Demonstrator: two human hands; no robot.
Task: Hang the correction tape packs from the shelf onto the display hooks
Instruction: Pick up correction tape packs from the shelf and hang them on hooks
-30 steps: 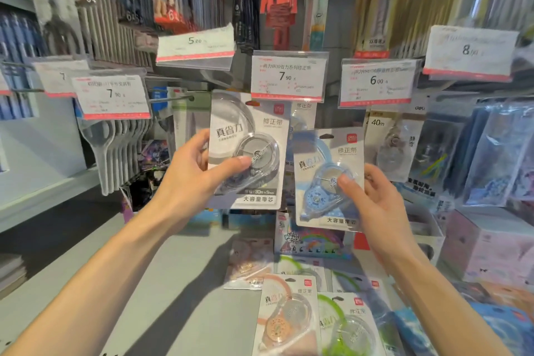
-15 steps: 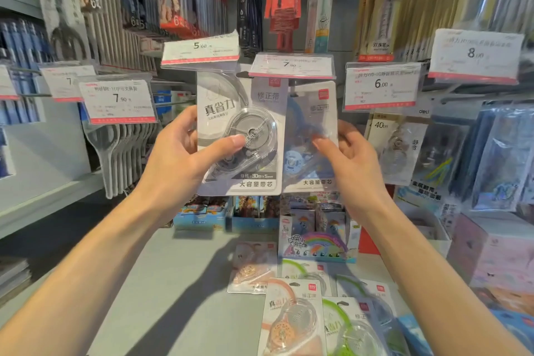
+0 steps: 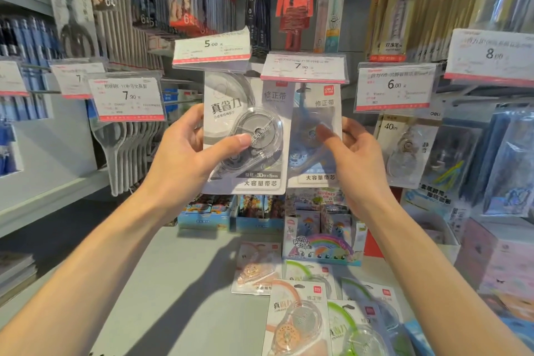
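My left hand grips a grey correction tape pack, thumb across its clear blister. My right hand pinches a blue correction tape pack right beside it, partly behind the grey pack's edge. Both packs are raised with their tops tucked under the 7.90 price tag, whose hook is hidden. Several more packs lie flat on the grey shelf below: an orange one, green ones and a pale pink one.
Price tags hang left and right: 5.00, 6.00, 8.00. Scissors packs hang at the left, other tape packs at the right. Small toy boxes stand at the shelf's back. A pink box sits at the right.
Both hands rose toward the 7.90 tag. The blue pack came up and left until it sat against the grey pack, and the tag tilted upward over their tops.
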